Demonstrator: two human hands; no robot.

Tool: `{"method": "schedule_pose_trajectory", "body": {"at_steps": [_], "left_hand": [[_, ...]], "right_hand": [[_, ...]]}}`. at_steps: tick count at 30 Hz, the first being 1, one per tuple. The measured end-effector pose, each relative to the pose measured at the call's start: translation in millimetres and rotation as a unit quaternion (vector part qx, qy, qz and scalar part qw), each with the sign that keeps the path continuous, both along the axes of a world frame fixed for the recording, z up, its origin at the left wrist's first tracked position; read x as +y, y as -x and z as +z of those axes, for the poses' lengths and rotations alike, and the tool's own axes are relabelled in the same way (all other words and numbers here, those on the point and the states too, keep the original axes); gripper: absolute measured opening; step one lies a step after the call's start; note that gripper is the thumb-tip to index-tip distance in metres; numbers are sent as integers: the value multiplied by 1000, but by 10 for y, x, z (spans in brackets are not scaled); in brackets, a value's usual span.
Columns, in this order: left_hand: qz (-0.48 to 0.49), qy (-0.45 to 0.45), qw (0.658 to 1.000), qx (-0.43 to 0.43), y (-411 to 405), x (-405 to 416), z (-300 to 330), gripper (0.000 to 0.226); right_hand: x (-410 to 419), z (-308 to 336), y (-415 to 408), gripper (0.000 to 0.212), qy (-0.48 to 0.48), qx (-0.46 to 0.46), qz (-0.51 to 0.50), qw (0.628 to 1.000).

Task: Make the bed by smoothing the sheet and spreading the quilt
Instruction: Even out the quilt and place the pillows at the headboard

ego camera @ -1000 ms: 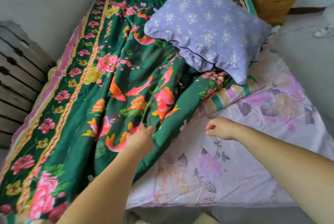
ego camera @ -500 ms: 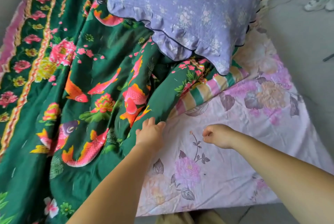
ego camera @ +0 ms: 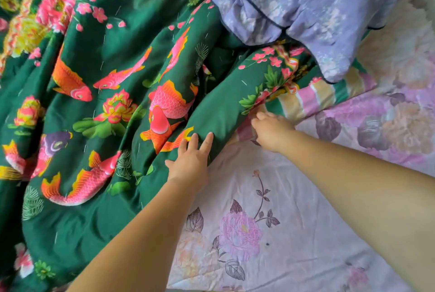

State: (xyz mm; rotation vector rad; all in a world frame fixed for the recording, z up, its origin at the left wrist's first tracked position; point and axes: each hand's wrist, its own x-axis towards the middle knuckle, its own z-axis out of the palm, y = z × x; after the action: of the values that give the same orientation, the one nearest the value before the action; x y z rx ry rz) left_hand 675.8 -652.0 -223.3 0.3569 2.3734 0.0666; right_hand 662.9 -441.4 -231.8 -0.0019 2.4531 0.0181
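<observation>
A green quilt (ego camera: 113, 84) printed with red fish and pink flowers lies bunched in folds over the left of the bed. A pale lilac flowered sheet (ego camera: 282, 232) is bare on the right. My left hand (ego camera: 190, 162) rests flat on the quilt's folded edge, fingers spread. Where the quilt's striped border (ego camera: 322, 96) meets the sheet, my right hand (ego camera: 270, 129) has its fingers curled into the fold; the fingertips are hidden in the cloth.
A lavender frilled pillow (ego camera: 317, 4) lies on the quilt at the top right, overhanging the striped border. The sheet's near edge runs along the bottom of the view.
The view has closed in on the bed. Both hands moved forward: the left onto the quilt's edge, the right from the sheet up to the striped border.
</observation>
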Motion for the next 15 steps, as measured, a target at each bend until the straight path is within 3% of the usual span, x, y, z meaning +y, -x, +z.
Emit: {"method": "schedule_pose_trajectory", "body": {"at_steps": [2, 7, 10, 15], "left_hand": [[8, 7, 1000, 6, -34, 47, -112, 96], [38, 34, 999, 0, -93, 260, -309, 102], [65, 53, 996, 17, -151, 374, -300, 106], [130, 70, 986, 79, -511, 759, -11, 107]], "right_hand": [[30, -184, 207, 43, -48, -10, 71, 996], [76, -473, 464, 35, -154, -10, 235, 960], [126, -467, 419, 30, -117, 39, 234, 964], [564, 89, -69, 30, -21, 28, 201, 979]]}}
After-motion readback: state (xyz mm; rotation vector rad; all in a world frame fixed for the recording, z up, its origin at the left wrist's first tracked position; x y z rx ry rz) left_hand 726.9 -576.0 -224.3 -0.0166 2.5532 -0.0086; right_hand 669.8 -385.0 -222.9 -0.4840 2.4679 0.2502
